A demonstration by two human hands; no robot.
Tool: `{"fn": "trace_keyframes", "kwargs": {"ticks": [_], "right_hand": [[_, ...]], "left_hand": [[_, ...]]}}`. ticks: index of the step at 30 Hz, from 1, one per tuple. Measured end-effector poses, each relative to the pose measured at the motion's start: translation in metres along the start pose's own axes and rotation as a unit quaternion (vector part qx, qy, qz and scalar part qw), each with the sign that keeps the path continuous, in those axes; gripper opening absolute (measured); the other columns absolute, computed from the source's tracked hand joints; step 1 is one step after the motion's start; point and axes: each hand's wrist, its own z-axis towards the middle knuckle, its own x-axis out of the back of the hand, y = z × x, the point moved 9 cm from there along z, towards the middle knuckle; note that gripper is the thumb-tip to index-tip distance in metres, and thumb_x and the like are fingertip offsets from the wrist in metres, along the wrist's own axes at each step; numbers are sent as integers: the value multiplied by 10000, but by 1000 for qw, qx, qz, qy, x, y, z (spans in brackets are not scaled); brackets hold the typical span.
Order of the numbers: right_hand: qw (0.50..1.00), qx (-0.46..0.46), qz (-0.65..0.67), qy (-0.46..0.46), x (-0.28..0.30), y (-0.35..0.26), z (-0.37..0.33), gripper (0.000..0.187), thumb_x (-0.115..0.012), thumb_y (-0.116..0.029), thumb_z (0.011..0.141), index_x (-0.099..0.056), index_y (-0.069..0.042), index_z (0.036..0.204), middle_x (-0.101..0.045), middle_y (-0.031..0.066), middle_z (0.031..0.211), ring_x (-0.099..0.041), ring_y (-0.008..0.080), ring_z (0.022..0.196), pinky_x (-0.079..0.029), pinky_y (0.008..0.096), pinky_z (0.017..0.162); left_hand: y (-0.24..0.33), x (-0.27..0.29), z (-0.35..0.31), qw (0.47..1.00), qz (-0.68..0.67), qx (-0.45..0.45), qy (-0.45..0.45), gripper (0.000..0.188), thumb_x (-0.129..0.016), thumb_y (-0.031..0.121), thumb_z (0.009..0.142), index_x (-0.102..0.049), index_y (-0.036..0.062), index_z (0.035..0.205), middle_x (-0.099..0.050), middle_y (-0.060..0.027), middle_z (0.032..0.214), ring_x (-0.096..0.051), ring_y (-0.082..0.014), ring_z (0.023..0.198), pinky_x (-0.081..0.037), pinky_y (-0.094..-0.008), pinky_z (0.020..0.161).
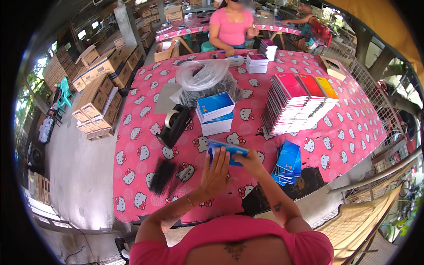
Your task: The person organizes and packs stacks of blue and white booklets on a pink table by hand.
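A blue notebook lies on the table in front of me, partly covered by my hands. My left hand rests flat on its left part, fingers stretched out. At its right end, my right hand grips the edge, with the thumb side over the cover. Just beyond stands a stack of blue-covered notebooks. Fanned blue notebooks lie in a loose pile to the right of my right hand. Left of my left hand is a bunch of black spiral binding coils.
A black tape dispenser and a clear plastic bag with dark contents stand beyond the coils. Tall stacks of spiral notebooks are at the right. A person in pink stands across the table. Cartons stand left.
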Motion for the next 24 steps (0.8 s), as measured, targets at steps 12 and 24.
{"fn": "trace_keyframes", "kwargs": {"ticks": [12,24], "right_hand": [[997,57,-40,-30,-3,28,34,338,-626,-41,896,-603,38,1223,-675,82,1032,-621,133,935,-513,304,830],[996,48,-73,-34,-5,71,46,376,-630,-38,877,-614,1,1251,-684,83,982,-613,127,897,-520,303,820]], "left_hand": [[-27,-18,34,999,-25,23,32,832,-424,572,957,-302,-62,1481,-274,-252,1558,-214,-393,1474,-173,-622,1140],[-5,-67,-16,996,-83,-32,-9,809,-492,510,945,-296,-63,1482,-236,-254,1572,-194,-377,1485,-192,-624,1137]]}}
